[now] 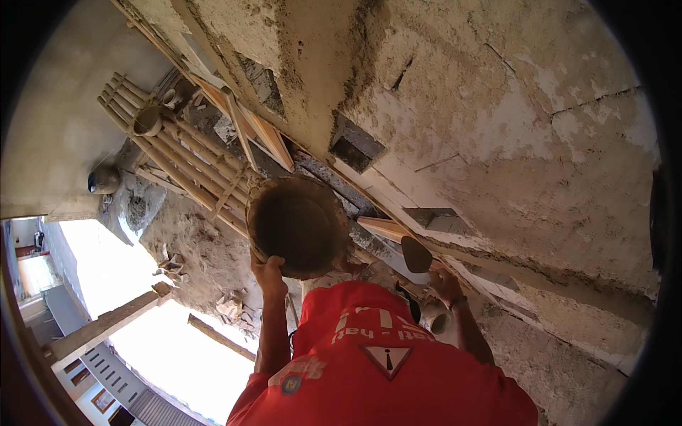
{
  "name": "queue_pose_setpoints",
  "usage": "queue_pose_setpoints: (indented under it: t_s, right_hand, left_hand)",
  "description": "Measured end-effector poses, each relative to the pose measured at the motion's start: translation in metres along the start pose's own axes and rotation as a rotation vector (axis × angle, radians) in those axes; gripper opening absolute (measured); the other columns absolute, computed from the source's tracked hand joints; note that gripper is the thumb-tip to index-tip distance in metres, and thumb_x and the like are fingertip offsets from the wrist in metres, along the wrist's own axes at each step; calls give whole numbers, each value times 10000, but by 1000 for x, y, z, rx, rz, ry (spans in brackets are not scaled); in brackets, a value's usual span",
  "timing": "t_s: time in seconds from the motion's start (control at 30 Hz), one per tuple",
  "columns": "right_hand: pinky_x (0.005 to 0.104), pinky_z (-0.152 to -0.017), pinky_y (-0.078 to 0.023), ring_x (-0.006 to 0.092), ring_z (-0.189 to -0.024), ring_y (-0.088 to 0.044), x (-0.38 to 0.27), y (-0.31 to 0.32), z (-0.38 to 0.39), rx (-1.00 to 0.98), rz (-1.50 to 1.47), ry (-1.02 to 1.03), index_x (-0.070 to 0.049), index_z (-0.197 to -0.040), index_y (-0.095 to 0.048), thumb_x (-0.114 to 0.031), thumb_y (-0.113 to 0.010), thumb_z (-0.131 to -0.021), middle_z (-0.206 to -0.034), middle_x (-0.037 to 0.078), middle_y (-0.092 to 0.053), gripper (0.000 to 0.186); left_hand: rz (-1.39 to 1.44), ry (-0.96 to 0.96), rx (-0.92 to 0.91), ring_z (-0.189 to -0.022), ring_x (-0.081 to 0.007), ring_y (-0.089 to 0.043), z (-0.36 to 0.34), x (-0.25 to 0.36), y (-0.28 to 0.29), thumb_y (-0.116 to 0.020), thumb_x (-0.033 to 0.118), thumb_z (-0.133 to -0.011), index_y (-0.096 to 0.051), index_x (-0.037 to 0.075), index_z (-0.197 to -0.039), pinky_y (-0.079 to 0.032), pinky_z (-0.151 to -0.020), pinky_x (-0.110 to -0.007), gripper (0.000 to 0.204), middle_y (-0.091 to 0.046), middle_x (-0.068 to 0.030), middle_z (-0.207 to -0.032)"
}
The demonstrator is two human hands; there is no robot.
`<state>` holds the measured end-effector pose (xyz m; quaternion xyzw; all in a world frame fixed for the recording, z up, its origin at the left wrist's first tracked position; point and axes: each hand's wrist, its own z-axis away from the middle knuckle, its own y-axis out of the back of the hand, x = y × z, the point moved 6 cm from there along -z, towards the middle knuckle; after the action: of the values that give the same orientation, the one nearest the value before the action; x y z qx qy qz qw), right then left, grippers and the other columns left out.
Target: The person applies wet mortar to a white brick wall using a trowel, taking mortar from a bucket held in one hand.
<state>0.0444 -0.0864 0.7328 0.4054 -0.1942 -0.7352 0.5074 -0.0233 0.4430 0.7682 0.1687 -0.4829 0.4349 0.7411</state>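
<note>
1. Your left hand point(270, 275) grips the rim of the bucket point(342, 221), in front of your red shirt point(369, 369).
2. Your right hand point(446, 287) holds a trowel point(416, 254) — blade beside the bucket, apart.
3. Wooden poles point(177, 169) stretch beyond.

Red shirt point(398, 401), 6 o'clock: white lettering point(342, 339), exclamation-mark warning triangle point(387, 360) and, towards 7 o'clock, round emblem point(290, 384) are displayed.
</note>
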Motion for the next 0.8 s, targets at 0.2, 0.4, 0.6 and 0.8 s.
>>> queue_pose_setpoints:
  t_s: [0.2, 0.4, 0.6, 0.8]
  right_hand:
    - [445, -714, -572, 310, -865, -689, 92, -54, 19, 35, 227, 165, -85, -1052, -656, -200, -725, -860, -1042, 135, -660, 233]
    - [368, -497, -530, 189, -567, -639, 104, -81, 68, 95, -456, -455, -36, -1100, -652, -197, -724, -864, -758, 108, -659, 294]
    - [356, -467, -527, 178, -541, -644, 133, -109, 149, 263, -674, -780, -23, -1191, -643, -164, -748, -843, -807, 110, -699, 391]
    - [356, -455, -532, 175, -552, -624, 150, -119, 190, 378, -753, -914, -45, -1164, -638, -133, -747, -844, -760, 91, -660, 349]
  left_hand:
    - [-13, -5, 32, -1048, -232, -616, -10, 16, 0, -568, -38, -654, -548, -11, -1304, -483, -968, -327, 651, -635, -86, -1170]
    - [-92, 24, 30, -1057, -260, -605, -32, 7, 25, -586, -19, -640, -549, -3, -1292, -482, -976, -353, 653, -611, -105, -1209]
    - [-203, 27, -54, -1021, -226, -611, -47, -2, 22, -622, -7, -678, -617, 33, -1187, -515, -906, -367, 510, -632, -71, -1144]
    - [-196, 23, -102, -1075, -248, -594, -32, 8, -14, -593, -13, -664, -585, 13, -1238, -494, -948, -370, 575, -617, -83, -1209]
